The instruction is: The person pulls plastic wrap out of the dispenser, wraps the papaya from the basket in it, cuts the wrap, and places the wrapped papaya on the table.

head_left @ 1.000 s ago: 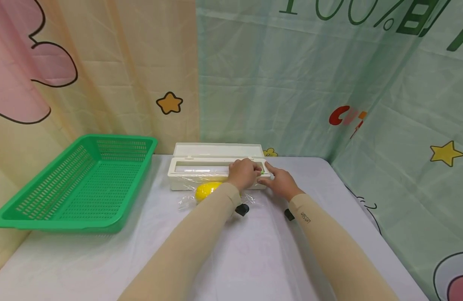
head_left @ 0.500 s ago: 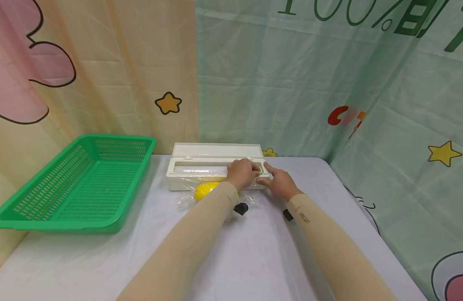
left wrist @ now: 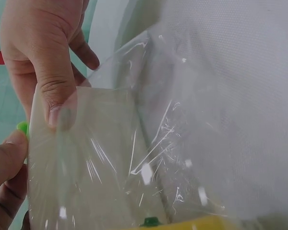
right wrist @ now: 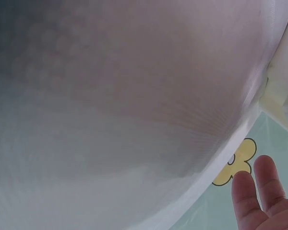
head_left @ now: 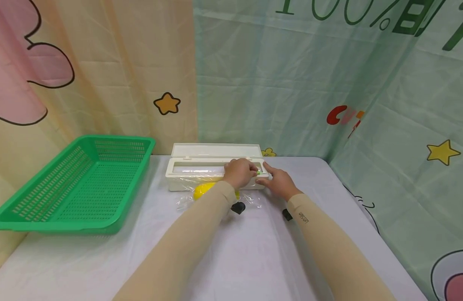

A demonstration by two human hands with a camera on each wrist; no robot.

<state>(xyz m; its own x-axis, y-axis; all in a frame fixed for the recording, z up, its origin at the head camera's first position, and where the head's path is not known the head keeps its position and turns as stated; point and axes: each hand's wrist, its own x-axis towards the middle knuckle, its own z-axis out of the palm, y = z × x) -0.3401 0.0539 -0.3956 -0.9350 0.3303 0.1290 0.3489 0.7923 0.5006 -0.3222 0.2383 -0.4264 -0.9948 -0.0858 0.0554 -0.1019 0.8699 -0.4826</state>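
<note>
A white cling film box point(head_left: 186, 184) lies on the table, its lid point(head_left: 216, 149) raised at the back. My left hand point(head_left: 240, 172) pinches a small green slider point(left wrist: 22, 127) on the box's top edge, near the right end. My right hand point(head_left: 279, 183) grips that end, with its thumb point(left wrist: 55, 103) pressed on the front face. Clear film point(left wrist: 182, 124) hangs from the box over the front. Under the film lies a smooth yellow object point(head_left: 203, 190) with a green stub, partly hidden by my left forearm.
A green plastic basket point(head_left: 131, 184) stands to the left on the white-covered table point(head_left: 254, 259). Behind the box hangs a printed curtain point(head_left: 231, 83), with another side of it at the right. Black wrist camera parts point(head_left: 238, 207) stick out under the left wrist.
My left hand and the green slider have shifted slightly left along the box. My right hand keeps its grip on the end. The whole head view has drifted a little.
</note>
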